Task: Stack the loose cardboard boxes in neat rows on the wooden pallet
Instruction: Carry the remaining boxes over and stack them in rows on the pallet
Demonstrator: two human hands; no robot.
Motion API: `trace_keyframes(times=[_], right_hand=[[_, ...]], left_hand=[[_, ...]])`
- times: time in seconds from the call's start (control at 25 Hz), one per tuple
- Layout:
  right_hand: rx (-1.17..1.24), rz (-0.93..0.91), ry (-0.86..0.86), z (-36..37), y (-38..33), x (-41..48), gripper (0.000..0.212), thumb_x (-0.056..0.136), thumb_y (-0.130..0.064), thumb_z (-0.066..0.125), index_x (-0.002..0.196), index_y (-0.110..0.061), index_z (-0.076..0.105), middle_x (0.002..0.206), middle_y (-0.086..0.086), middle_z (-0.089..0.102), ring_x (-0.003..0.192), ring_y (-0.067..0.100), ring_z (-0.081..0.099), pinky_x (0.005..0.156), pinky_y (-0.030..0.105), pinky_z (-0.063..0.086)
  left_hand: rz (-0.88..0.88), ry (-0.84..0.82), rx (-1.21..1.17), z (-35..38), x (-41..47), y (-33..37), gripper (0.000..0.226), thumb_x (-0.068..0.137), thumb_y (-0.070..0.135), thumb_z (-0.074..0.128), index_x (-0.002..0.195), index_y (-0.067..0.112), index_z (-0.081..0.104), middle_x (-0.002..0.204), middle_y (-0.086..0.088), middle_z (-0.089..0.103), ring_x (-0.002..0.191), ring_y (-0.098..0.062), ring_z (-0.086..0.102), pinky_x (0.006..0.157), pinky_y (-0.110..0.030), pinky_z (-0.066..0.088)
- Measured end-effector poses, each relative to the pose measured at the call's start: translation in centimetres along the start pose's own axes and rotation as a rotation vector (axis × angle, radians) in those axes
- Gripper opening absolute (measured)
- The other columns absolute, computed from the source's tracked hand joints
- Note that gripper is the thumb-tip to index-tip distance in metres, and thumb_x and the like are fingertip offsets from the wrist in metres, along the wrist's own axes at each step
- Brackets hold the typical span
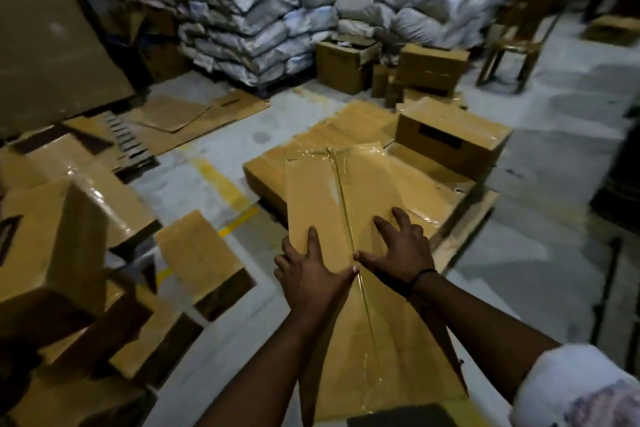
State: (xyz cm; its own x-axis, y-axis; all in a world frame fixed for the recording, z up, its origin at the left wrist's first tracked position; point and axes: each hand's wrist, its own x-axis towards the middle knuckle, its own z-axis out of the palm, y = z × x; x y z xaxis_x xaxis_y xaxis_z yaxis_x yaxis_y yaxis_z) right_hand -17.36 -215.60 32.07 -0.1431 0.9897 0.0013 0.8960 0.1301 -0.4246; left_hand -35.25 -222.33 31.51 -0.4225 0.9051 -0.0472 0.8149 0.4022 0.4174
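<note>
We've got a long taped cardboard box [346, 218] right under both hands, running away from us w/ its far end over the pallet stack. Left hand [311, 274] lies flat on the box's left half, fingers spread, thumb at the tape seam, pressing, not gripping. Right hand [401, 250] is splayed on the right half, open-palmed, black wristband [420, 277] on. Beyond, a layer of boxes [349, 135] sits on the wooden pallet [464, 232], one more box [450, 142] on top at the far right. Loose boxes [204, 260] litter the floor left. Farther back, white sacks [277, 10] piled high.
</note>
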Motion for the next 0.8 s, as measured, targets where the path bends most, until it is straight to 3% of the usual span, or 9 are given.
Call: trace_keyframes(times=[0.32,0.8], right_hand=[[-0.087,0.07,0.003,-5.6,11.7,11.7,0.101,0.064,-0.092,0.054,0.15,-0.043,0.033,0.164,-0.005,0.014,0.137,0.035,0.029,0.111,0.051,0.035],[-0.225,0.116,-0.082,-11.0,27.9,33.4,0.106,0.063,-0.095,0.047,0.153,-0.043,0.028,0.165,-0.002,0.011,0.142,0.042,0.024,0.116,0.056,0.027]], left_hand=[[0.034,-0.003,0.0,7.2,8.3,14.7,0.114,0.061,0.095,0.05,0.155,0.038,0.021,0.152,-0.023,0.026,0.133,-0.044,0.03,0.107,-0.052,0.035],[-0.011,-0.183,-0.068,18.2,24.0,34.6,0.12,0.061,0.091,0.059,0.158,0.036,0.015,0.148,-0.021,0.026,0.129,-0.043,0.034,0.104,-0.048,0.037]])
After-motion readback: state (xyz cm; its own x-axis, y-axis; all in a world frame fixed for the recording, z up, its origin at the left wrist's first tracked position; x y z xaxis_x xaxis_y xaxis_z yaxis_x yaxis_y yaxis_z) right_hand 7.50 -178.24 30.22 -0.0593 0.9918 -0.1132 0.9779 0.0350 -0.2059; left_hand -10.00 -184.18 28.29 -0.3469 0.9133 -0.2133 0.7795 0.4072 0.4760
